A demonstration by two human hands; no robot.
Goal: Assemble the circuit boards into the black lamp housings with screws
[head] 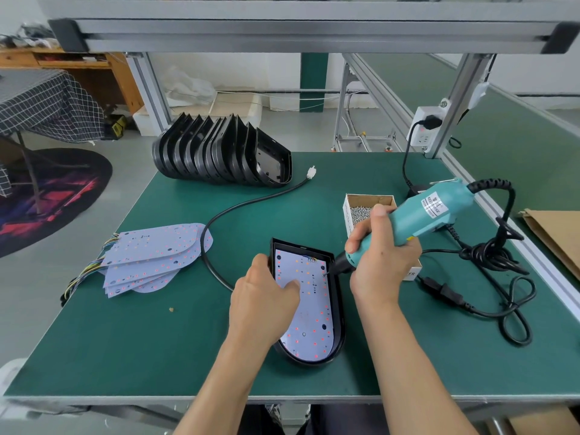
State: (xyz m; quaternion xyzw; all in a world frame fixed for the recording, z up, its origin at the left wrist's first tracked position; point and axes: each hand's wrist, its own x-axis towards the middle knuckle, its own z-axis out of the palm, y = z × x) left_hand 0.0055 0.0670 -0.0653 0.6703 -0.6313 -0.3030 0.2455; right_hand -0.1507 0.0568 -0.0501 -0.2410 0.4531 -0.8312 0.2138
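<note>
Green counter (pixel 157 340). Landmark: black lamp housing (pixel 337 309), front centre. Row of empty housings (pixel 219 155) well behind it; loose circuit boards (pixel 150 259) fanned to its left. 1 circuit board (pixel 314 328) lies inside it. Electric screwdriver (pixel 420 221) comes from its right, tip at the board's upper right edge. Left hand (pixel 263 306) presses the board, thumb on the housing rim; right hand (pixel 381 259) is wrapped around the screwdriver. Screw box (pixel 361 211) is behind-right. Judgement: board thin, light, flexes; hold flat on bare areas.

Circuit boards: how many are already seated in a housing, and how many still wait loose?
1 seated: the circuit board in the housing under both hands. Loose ones lie fanned in a pile at the table's left; about 6 edges show, and more may be hidden underneath.
</note>
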